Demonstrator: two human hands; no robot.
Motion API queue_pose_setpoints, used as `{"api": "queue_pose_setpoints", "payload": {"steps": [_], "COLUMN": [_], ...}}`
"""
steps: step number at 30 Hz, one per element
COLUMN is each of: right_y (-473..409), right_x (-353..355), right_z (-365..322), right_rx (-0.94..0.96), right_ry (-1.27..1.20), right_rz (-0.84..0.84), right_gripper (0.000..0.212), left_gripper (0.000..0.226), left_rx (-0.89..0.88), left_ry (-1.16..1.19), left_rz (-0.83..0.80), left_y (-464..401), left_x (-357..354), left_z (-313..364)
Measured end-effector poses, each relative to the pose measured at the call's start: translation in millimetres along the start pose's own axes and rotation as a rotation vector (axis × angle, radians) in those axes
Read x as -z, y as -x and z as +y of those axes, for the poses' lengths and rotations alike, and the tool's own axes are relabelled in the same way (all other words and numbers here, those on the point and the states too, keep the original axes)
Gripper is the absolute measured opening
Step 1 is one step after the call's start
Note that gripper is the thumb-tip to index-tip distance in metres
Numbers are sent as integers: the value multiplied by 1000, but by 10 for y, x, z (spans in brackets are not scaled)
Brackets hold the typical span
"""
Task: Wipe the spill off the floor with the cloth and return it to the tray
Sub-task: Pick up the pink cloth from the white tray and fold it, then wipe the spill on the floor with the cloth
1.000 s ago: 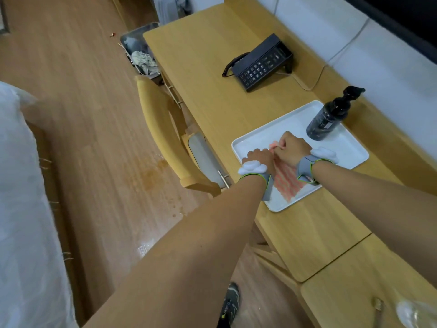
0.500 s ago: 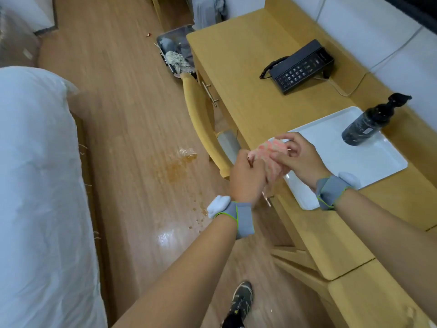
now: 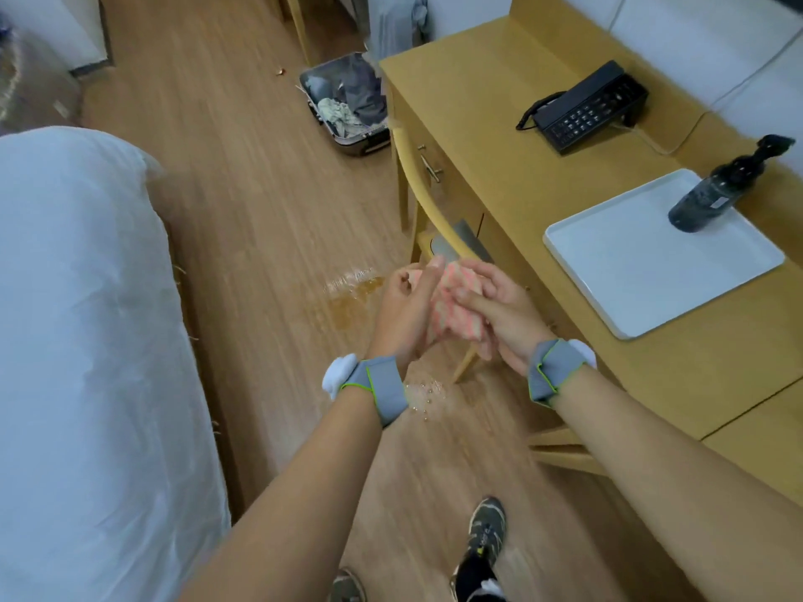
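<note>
Both hands meet in the air over the floor (image 3: 243,219), just off the front edge of the desk (image 3: 491,136), with the pink cloth (image 3: 456,308) bunched between them. The left hand (image 3: 402,310) is curled loosely around the cloth's left side, palm turned inward, thumb and fingers partly bent rather than clenched. The right hand (image 3: 499,310) lies over the cloth from the right, its fingers stretched long across the fabric and pressing it toward the left palm. The cloth is crumpled, not spread, and hangs clear of both desk and floor.

The spill (image 3: 347,297), a brownish wet patch, sits on the floor just left of the hands, away from the desk; small droplets (image 3: 423,395) glisten nearer the person, by the left wrist. The white tray (image 3: 617,271) rests on the desk to the right of the hands, with a dark pump bottle (image 3: 712,197) lying on its far corner. A chair (image 3: 430,202) stands tucked against the desk, right behind the hands.
</note>
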State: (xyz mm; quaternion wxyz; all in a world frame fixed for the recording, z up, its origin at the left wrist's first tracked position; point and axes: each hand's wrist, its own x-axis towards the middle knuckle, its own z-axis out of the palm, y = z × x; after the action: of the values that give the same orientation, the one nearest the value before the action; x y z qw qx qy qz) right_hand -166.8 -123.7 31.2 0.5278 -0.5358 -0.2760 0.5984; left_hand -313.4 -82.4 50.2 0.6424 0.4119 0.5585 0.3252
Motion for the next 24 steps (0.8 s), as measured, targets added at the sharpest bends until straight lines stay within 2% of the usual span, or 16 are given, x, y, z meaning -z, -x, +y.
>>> {"api": "queue_pose_setpoints", "payload": {"steps": [2, 3, 6, 9, 13, 16, 18, 20, 23, 24], "right_y": [60, 114, 206, 378, 523, 573, 576, 487, 397, 348], "right_x": [-186, -315, -622, -1057, -1333, -1465, -1450, -1387, -1242, -1182], "right_z": [-30, -26, 43, 180, 376, 559, 684, 893, 1193, 1316], "right_rx": [25, 30, -2, -18, -31, -56, -108, -192, -272, -283], "right_ry": [89, 155, 345, 412, 415, 446, 449, 454, 438, 445], "right_rz": [-40, -75, -173, -183, -142, -127, -145, -172, -232, -243], "right_gripper": [44, 44, 49, 55, 59, 61, 59, 50, 15, 13], "left_gripper": [71, 74, 49, 40, 39, 23, 21, 23, 16, 14], "left_rx": [67, 84, 13, 7, -33, -141, -189, -201, -245, -263], "left_ry": [-113, -160, -252, -280, -445, -594, -652, -637, -521, -523], "left_rz": [-77, -125, -369, -522, -488, -449, -465, -468, -375, -337], "left_y": [16, 24, 121, 314, 367, 285, 272, 177, 23, -38], "left_x": [265, 433, 880, 1377, 1651, 1883, 1964, 2006, 2011, 1998], "left_z": [10, 2, 5, -22, -68, -198, -237, -375, -597, -718]}}
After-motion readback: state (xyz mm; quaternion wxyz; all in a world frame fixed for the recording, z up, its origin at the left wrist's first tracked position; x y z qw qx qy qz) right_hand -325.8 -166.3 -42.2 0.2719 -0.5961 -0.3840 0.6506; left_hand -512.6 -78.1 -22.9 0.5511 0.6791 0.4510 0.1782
